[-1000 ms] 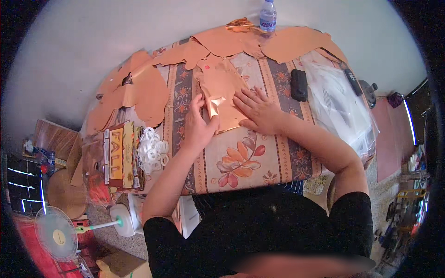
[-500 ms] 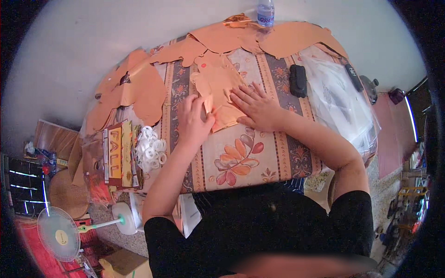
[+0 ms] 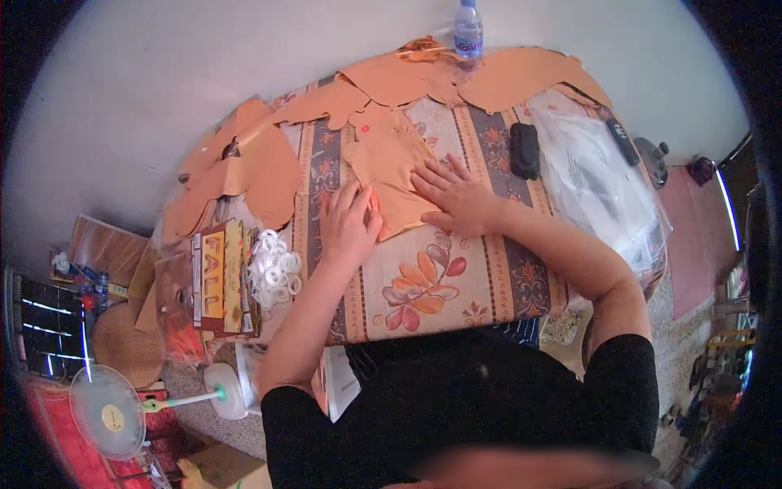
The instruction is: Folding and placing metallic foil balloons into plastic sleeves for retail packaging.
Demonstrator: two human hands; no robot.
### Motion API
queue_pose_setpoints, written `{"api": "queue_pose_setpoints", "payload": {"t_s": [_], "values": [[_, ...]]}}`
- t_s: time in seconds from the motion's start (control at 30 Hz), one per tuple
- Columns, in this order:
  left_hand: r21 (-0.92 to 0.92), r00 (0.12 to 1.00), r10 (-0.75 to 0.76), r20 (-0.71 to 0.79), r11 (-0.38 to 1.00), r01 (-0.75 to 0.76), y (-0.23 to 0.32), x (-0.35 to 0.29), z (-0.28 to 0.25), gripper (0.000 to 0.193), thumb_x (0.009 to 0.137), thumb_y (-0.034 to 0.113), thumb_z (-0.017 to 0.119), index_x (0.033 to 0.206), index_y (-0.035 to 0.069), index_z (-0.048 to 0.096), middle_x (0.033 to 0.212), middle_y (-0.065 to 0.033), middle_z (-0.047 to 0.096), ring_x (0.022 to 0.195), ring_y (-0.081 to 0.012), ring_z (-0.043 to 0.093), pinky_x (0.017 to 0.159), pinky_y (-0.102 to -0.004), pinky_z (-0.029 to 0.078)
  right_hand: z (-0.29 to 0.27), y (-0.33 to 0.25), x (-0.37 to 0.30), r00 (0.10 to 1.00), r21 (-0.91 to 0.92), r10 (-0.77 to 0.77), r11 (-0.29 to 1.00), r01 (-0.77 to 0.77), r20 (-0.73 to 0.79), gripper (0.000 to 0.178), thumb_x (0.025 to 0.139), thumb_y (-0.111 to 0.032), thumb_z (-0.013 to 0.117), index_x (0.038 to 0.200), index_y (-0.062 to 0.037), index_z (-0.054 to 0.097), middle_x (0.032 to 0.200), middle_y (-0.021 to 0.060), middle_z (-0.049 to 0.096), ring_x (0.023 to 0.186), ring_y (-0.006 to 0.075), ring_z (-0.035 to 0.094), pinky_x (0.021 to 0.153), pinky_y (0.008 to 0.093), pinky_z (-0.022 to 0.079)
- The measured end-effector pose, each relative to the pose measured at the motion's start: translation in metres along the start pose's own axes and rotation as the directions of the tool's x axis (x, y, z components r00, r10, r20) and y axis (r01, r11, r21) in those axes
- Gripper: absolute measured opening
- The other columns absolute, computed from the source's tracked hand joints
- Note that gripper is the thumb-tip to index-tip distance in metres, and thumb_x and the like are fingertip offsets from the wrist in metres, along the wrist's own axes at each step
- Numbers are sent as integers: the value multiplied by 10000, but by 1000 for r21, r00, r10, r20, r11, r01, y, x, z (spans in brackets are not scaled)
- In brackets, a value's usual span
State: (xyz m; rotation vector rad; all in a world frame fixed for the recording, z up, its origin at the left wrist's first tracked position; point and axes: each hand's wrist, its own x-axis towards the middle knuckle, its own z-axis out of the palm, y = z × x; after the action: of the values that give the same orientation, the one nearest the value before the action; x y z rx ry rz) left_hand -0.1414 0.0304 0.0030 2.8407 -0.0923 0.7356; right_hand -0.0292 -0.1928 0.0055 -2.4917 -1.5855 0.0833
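Note:
A flat orange foil balloon (image 3: 391, 167), uninflated, with a small red dot near its far end, lies on the flowered tablecloth (image 3: 423, 314). My left hand (image 3: 350, 224) is at its near left edge, fingers curled and closed on the foil, which shows reddish beside the thumb. Spread flat, my right hand (image 3: 464, 200) presses on the right side of the same balloon, holding nothing. The left fingertips are partly hidden.
More flat orange foil shapes (image 3: 273, 167) run along the table's left and far edges. White ribbon rolls (image 3: 275, 269) and printed packets (image 3: 220, 277) lie left. A water bottle (image 3: 468, 37) stands far back. A black case (image 3: 525, 151) and clear plastic bags (image 3: 599, 187) are right.
The lifted left edge of the foil balloon now lies flatter, and its surface looks smoother. My left hand has shifted slightly along that edge; my right hand stays spread. The whole view has shifted slightly.

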Motion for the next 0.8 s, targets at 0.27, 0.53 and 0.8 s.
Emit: {"api": "queue_pose_setpoints", "payload": {"t_s": [0.27, 0.53, 0.8], "values": [[31, 1000, 5, -1, 999, -5, 2, -1, -1, 357, 799, 207, 581, 1101, 20, 617, 1217, -135, 552, 1158, -295, 489, 1016, -473, 336, -2, -26, 13, 983, 34, -96, 994, 103, -159, 550, 936, -376, 448, 1385, -63, 394, 1480, 168, 295, 1402, 322, 213, 1145, 504, 87], [-39, 997, 35, 68, 999, -33, -12, 1, -8, 383, 847, 215, 566, 1181, 27, 564, 1247, -149, 525, 1179, -323, 472, 1026, -452, 337, 15, -27, 17, 969, -119, -199, 976, 182, -148, 624, 942, -422, 406, 1453, -91, 272, 1493, 152, 285, 1400, 317, 224, 1139, 492, 128], [-416, 977, 114, 181, 909, -29, -25, 8, -4, 539, 903, 231, 526, 1372, 15, 372, 1389, -194, 410, 1324, -341, 351, 1116, -455, 212, 13, -30, 19, 971, -151, -203, 971, 183, -126, 622, 957, -429, 360, 1453, -67, 262, 1501, 160, 266, 1403, 321, 216, 1142, 496, 99]]}}
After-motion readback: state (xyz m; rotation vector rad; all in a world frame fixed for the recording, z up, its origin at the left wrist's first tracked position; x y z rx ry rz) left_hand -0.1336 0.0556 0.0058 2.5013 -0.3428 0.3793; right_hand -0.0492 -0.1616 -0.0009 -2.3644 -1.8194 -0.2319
